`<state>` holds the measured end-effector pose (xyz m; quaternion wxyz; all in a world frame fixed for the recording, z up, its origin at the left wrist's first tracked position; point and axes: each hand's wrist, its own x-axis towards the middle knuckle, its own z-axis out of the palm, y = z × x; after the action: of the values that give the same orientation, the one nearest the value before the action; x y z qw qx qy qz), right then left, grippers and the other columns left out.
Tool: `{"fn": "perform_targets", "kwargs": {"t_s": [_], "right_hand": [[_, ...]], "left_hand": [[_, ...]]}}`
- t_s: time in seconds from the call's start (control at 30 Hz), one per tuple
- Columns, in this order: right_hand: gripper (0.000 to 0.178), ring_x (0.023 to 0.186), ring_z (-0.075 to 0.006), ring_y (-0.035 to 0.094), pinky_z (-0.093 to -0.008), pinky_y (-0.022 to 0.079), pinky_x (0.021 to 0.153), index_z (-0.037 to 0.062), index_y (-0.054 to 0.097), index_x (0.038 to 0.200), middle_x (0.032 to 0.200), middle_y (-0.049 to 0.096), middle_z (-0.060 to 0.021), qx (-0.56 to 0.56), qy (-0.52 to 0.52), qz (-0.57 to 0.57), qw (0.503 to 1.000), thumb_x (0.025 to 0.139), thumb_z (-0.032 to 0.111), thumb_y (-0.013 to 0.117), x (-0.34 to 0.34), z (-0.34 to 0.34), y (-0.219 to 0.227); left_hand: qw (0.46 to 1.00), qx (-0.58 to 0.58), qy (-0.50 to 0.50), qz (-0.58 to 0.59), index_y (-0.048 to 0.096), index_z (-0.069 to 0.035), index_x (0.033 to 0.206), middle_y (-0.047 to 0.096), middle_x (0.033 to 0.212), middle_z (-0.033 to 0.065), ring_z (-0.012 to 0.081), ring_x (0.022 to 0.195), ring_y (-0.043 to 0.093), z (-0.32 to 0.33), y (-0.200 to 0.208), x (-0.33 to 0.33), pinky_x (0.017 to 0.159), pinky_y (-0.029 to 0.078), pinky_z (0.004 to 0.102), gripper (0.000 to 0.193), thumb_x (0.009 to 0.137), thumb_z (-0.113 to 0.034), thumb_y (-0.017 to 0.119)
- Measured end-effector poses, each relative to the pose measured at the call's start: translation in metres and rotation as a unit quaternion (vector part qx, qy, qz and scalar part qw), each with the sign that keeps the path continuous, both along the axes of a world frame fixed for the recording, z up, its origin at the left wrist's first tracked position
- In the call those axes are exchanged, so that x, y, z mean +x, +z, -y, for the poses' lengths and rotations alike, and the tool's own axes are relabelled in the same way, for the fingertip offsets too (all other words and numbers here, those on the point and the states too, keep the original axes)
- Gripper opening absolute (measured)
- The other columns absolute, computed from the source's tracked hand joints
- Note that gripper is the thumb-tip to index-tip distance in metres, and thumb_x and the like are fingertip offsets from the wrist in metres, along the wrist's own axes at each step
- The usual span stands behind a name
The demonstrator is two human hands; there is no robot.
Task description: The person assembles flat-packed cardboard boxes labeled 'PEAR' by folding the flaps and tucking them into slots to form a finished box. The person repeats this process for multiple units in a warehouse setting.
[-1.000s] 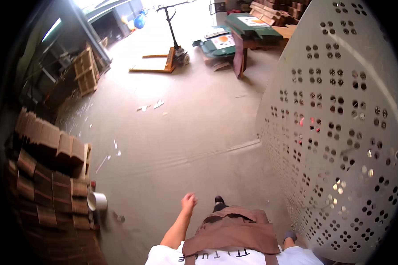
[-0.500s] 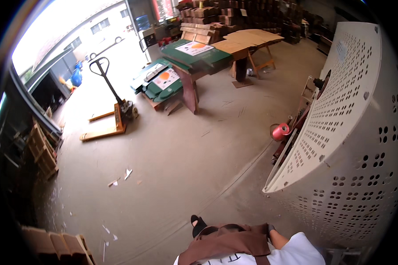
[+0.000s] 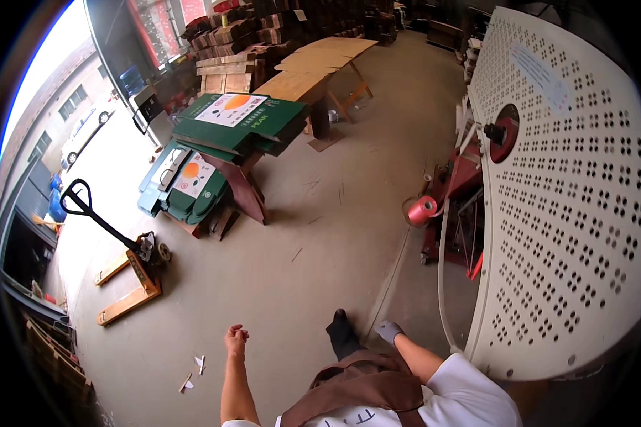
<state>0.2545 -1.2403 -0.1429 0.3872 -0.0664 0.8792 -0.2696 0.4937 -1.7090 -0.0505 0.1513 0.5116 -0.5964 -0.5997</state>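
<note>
My bare left hand (image 3: 236, 340) hangs over the concrete floor at the lower middle, its fingers curled in and nothing seen in them. On the right, my right hand (image 3: 389, 331) wears a grey glove and is closed beside the brown apron (image 3: 360, 388); no object shows in it. Neither hand touches anything around it. The nearest thing to my right hand is the large pale perforated metal guard (image 3: 548, 235), standing apart from it. One dark shoe (image 3: 340, 324) steps forward between my hands.
A yellow pallet truck (image 3: 137, 285) stands at left. Green printed cardboard sheets (image 3: 214, 117) lie on a support ahead, beside a brown board-topped table (image 3: 313, 60). A red twine spool (image 3: 421, 211) sits by the guard. Paper scraps (image 3: 199, 364) lie on the floor; brown stacks (image 3: 256, 28) stand behind.
My view has turned right and moved forward, so the pallet truck and green sheets sit farther left. My left hand has come into view; the right one now shows more fully.
</note>
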Motion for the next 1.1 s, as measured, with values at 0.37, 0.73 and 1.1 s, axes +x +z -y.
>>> {"fn": "perform_targets", "kwargs": {"t_s": [0.37, 0.73, 1.1], "right_hand": [[0.039, 0.080, -0.0253, 0.064, -0.0361, 0.050, 0.072, 0.0041, 0.069, 0.099, 0.088, 0.067, -0.0129, -0.055, -0.220, 0.031, 0.973, 0.086, 0.041, 0.062, -0.252, 0.024, -0.064], [0.021, 0.067, -0.0215, 0.060, -0.0355, 0.046, 0.059, 0.0093, 0.066, 0.085, 0.075, 0.063, -0.0098, 0.037, -0.198, 0.085, 0.976, 0.086, 0.030, 0.061, -0.453, 0.003, -0.094], [0.012, 0.067, -0.0206, 0.058, -0.0364, 0.042, 0.056, 0.0110, 0.058, 0.093, 0.081, 0.059, -0.0069, 0.014, -0.450, 0.234, 0.862, 0.093, 0.023, 0.055, -0.582, 0.042, 0.018]], "left_hand": [[0.878, 0.085, -0.227, 0.412, 0.068, -0.007, 0.107, 0.065, 0.075, 0.0071, 0.0176, 0.071, 0.067, -0.031, -0.088, -0.071, 0.063, 0.055, 0.0321, 0.029, 0.082, -0.021, 0.065], [0.675, -0.233, -0.594, 0.371, 0.067, -0.015, 0.116, 0.066, 0.123, 0.0043, 0.0231, 0.110, 0.064, 0.103, -0.171, -0.490, 0.091, 0.054, 0.0363, 0.038, 0.081, -0.029, 0.064], [0.849, 0.008, -0.529, -0.011, 0.065, -0.003, 0.103, 0.069, 0.076, 0.0111, 0.0203, 0.069, 0.067, 0.009, -0.046, -1.097, 0.067, 0.054, 0.0319, 0.023, 0.094, -0.018, 0.049]]}}
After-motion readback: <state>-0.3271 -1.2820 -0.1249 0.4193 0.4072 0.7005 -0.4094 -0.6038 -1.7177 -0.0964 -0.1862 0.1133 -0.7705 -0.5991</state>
